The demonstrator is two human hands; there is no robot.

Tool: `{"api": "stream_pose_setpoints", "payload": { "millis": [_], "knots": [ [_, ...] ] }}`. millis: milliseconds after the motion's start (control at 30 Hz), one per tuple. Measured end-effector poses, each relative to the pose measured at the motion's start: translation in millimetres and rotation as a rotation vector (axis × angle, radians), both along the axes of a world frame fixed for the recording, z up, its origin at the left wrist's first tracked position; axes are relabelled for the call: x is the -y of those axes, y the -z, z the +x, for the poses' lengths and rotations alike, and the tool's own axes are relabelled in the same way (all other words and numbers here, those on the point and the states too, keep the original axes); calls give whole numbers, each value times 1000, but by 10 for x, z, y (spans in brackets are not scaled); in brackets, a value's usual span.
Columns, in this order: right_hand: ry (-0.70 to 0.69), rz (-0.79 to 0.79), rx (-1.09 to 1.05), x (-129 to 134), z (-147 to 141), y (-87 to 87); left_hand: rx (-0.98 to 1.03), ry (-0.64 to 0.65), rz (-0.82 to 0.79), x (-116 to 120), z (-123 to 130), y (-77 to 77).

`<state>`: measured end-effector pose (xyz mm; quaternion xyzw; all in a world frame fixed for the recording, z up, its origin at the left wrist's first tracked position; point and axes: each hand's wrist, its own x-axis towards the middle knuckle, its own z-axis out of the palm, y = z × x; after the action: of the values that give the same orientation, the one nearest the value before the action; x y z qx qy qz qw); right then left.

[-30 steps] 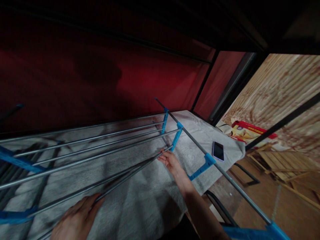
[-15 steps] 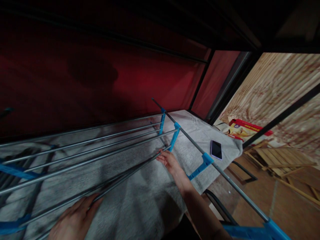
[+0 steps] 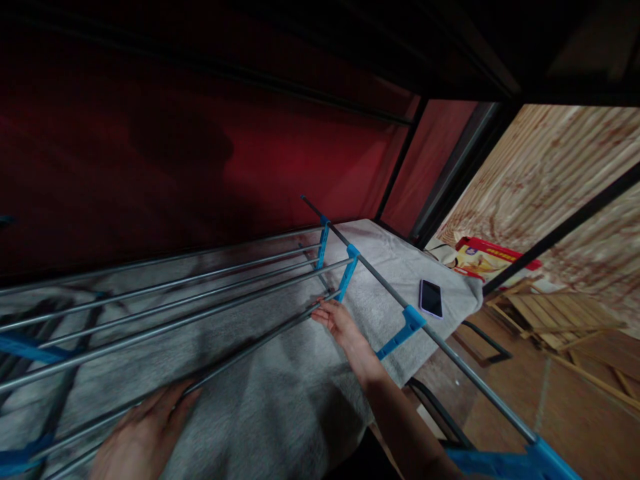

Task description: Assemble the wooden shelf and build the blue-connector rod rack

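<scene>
A grey metal rod slants across the lower middle of the head view. My left hand is closed around its near part, thumb on the side toward me. Farther along, my right hand pinches the far end, close to a blue plastic bracket. Both hands work at a rack of grey tubes with blue plastic joints, which looks like a clothes drying rack. Several parallel tubes run behind the held rod. A long crossbar passes beyond my right hand, carrying another blue bracket.
The rack rests on a surface covered with a grey cloth. A phone lies on the cloth at right. Beyond are a red and yellow box, a folded wooden item and a black frame post. A red wall stands behind.
The held rod has shifted slightly, now nearly lined up with the tube behind it where they looked apart. My left hand has moved a little left; my right hand keeps its pinch.
</scene>
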<state>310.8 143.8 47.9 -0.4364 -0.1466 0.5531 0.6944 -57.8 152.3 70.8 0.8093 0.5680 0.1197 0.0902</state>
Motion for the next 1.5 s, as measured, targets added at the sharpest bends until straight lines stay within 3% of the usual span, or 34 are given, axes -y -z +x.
{"api": "stream_pose_setpoints", "payload": {
  "millis": [267, 433, 500, 667, 933, 1233, 1500],
  "knots": [
    [51, -33, 179, 90, 54, 162, -59, -27, 30, -7, 39, -76],
    [423, -52, 606, 181, 275, 332, -49, -18, 19, -31, 64, -157],
    [491, -35, 712, 204, 372, 358, -47, -14, 10, -58, 43, -144],
    [423, 27, 791, 147, 488, 355, -59, 35, 9, -132, 0, -88],
    [331, -50, 944, -1, 555, 326, -88, 25, -20, -117, 83, -229],
    [375, -48, 1029, -22, 597, 260, -144, 39, 6, -179, 76, -181],
    [345, -153, 1155, -35, 603, 253, -122, 89, 12, -226, 45, -148]
  ]
}}
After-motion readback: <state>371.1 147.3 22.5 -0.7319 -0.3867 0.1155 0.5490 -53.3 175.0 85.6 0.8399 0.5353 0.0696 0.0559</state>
